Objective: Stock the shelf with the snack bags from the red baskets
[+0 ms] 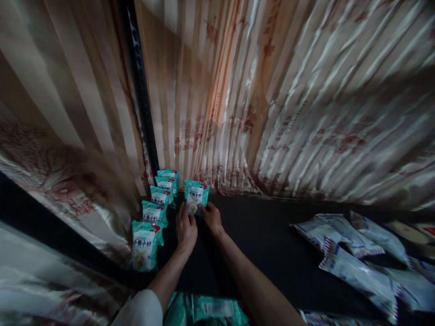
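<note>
Left hand (186,230) and right hand (212,219) grip a green-and-white packet (196,196) by its lower sides, upright near the back of a black shelf (254,240). Matching packets (144,246) stand in a row along the shelf's left edge; white packets (360,273) lie heaped at the right. Creased, striped sheeting (217,81) with red print hangs behind; a dark post (138,68) rises at the corner.

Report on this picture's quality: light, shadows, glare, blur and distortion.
Head view: dim, the black shelf showing little detail; head view: glare streaks and broad shadows on the creased sheeting; head view: white packets look soft, while large print on the green packet at the left hand and right hand is distinct; head view: edges seem stretched, as by a wide lens.
</note>
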The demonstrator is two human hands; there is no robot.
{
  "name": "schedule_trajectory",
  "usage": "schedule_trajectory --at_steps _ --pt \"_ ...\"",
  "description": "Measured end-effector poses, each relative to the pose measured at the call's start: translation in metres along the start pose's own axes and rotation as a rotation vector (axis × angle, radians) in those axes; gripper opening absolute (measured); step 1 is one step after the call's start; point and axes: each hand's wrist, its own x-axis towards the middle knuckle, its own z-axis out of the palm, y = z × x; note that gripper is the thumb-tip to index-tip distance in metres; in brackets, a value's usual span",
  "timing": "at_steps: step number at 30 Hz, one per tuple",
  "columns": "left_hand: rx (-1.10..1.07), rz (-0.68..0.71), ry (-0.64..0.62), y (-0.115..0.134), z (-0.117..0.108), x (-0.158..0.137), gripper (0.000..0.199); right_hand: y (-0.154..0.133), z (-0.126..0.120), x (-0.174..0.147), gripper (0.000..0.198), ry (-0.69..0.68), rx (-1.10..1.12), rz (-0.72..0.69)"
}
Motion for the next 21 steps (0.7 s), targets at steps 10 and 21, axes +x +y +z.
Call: schedule_trajectory --at_steps 10,21 --pt "-0.038 -0.063 -0.064 -0.013 0.011 0.03 0.04 -0.002 0.032 0.034 0.026 0.009 -0.106 0.048" --pt "-0.028 -0.124 -0.115 -0.018 0.025 0.043 0.045 -0.008 0.045 0.052 0.028 -0.022 -0.145 0.012"
